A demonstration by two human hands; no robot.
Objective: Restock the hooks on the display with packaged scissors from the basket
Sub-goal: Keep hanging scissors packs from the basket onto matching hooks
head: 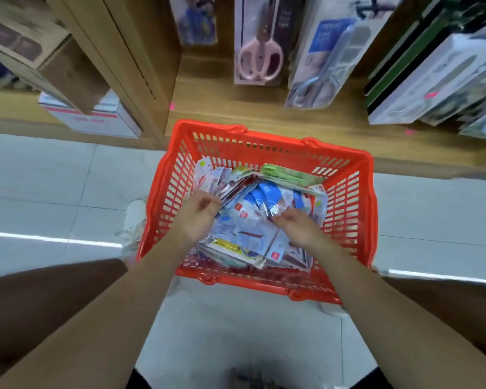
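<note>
A red plastic basket [345, 214] stands on the floor in front of the display. It holds several packaged scissors [247, 220], mostly blue and white packs, with a green pack [289, 175] at its far side. Both my hands are inside the basket. My left hand [198, 210] has its fingers curled onto the packs at the left of the pile. My right hand [300, 226] rests on the packs at the right, fingers bent down among them. Whether either hand grips a pack is unclear. Above, packaged scissors hang on the display, including a pink pair [260, 54].
A wooden display base [236, 108] runs behind the basket. More hanging packs [328, 60] and boxed goods [432, 80] fill the right. A white box [96, 119] sits on a lower shelf at left. A white shoe [134, 217] stands beside the basket on the tiled floor.
</note>
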